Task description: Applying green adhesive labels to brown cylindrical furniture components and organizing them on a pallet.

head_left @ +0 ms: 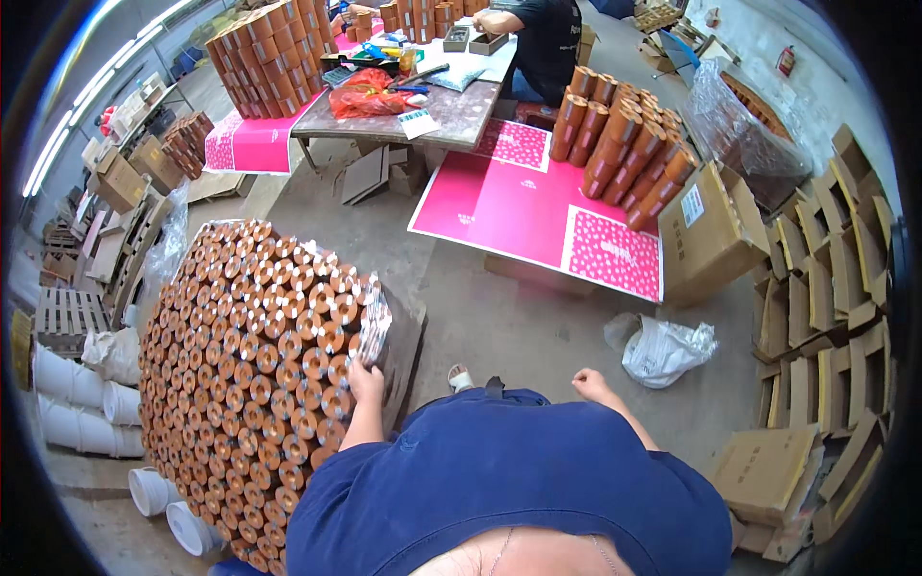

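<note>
A large stack of brown cylinders (259, 384) with holes in their ends stands at my left, packed tightly together. My left hand (366, 381) is at the stack's right edge, fingers curled against the outer cylinders and the crinkled clear-and-white wrapping (376, 322). What those fingers grip is too small to make out. Off to the right, my right hand (591, 385) hangs over the floor with its fingers curled in and nothing visible in it. It touches no object.
Ahead, a worktable (355, 123) holds a red plastic bag (367, 94) and tools; a person in black (547, 43) works there. Pink printed sheets (519, 206) carry brown cylinder stacks (624, 134). Cardboard boxes (711, 235), a white sack (666, 350) and white buckets (192, 528) stand around.
</note>
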Demonstrator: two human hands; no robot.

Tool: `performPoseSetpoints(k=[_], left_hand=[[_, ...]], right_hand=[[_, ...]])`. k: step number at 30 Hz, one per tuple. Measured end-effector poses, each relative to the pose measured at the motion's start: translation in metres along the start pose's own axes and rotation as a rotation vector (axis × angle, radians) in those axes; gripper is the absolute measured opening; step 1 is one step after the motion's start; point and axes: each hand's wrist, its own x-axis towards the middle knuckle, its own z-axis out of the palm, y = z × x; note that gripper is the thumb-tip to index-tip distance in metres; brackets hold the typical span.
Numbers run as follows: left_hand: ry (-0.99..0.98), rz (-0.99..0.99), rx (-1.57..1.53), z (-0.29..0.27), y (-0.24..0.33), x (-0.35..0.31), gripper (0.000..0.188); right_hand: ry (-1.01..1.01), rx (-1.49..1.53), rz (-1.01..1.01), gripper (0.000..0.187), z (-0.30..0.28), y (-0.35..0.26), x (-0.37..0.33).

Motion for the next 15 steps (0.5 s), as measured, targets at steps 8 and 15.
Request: performPoseSetpoints(k=[8,15], left_hand=[[0.029,0.21,-0.373,0.057,0.133,0.175,0.019],[-0.188,0.051,-0.43,0.096,0.242,0.221,0.024]], right_hand=[[0.024,-0.163,0.161,0.018,-0.045,-0.002,0.088],[-0.298,-0.586,0.253,0.049,-0.083,0.011,0.187]])
